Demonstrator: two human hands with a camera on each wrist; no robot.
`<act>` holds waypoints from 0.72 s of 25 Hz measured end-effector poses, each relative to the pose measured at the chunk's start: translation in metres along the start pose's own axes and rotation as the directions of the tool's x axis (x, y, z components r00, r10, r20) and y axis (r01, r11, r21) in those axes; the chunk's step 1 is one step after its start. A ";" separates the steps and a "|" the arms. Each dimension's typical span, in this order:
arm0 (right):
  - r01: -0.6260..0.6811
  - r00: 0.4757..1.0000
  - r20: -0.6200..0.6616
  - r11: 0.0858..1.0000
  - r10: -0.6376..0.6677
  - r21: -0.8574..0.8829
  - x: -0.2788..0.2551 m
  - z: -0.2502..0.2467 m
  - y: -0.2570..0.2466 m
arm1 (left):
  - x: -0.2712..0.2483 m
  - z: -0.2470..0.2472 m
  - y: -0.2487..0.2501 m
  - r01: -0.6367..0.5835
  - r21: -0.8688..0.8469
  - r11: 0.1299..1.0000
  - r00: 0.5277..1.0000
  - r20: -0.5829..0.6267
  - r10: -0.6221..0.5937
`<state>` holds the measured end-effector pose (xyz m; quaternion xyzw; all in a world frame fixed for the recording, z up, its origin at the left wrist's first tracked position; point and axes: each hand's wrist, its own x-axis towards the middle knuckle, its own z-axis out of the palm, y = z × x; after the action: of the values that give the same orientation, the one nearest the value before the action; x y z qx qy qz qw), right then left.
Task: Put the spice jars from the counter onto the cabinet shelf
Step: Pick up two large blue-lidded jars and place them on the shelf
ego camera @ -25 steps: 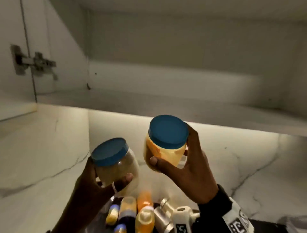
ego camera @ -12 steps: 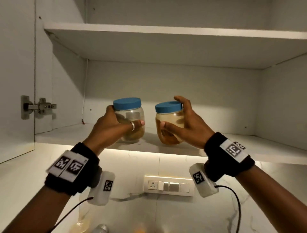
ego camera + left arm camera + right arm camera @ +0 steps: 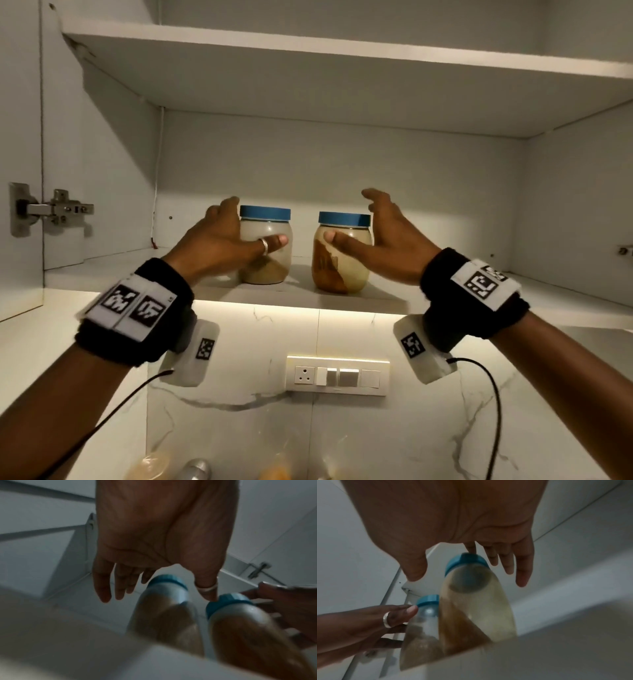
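Hands [image 3: 219,240] now off shelved jars [image 3: 266,246]

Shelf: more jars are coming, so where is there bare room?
Bare shelf runs right of the right jar to the side wall, and left of the left jar towards the hinge. Only a narrow gap separates the jars, with both hands around them.

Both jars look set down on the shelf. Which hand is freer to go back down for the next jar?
Probably the right hand: its fingers are spread clear of the right jar. The left hand seems closer around the left jar.
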<state>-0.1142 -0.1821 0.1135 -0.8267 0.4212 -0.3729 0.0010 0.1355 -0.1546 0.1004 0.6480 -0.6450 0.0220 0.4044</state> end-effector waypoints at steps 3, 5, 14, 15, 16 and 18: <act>0.095 0.991 -0.076 0.979 -0.110 -0.181 -0.002 -0.031 -0.021 | -0.011 -0.039 0.022 -0.118 0.307 0.944 0.980 -0.120 0.162; 0.145 0.987 -0.025 0.937 -0.161 -0.318 0.001 -0.046 -0.034 | -0.013 -0.063 0.036 -0.233 0.391 0.891 0.962 -0.042 0.270; 0.182 0.968 0.249 0.791 -0.039 -0.584 0.024 -0.039 -0.044 | 0.014 -0.047 0.040 -0.339 0.617 0.710 0.940 0.262 0.220; 0.175 0.966 0.259 0.793 -0.023 -0.583 0.026 -0.033 -0.041 | 0.017 -0.043 0.039 -0.346 0.611 0.712 0.936 0.270 0.223; 0.177 0.963 0.267 0.801 -0.022 -0.573 0.028 -0.027 -0.039 | 0.019 -0.041 0.038 -0.354 0.593 0.724 0.932 0.285 0.222; 0.193 0.962 0.268 0.816 -0.049 -0.544 0.029 -0.020 -0.035 | 0.025 -0.038 0.034 -0.364 0.539 0.759 0.923 0.319 0.216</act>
<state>-0.0915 -0.1736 0.1567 -0.8541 0.4556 -0.1271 -0.2164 0.1295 -0.1484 0.1563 0.6301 -0.7427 0.2059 0.0948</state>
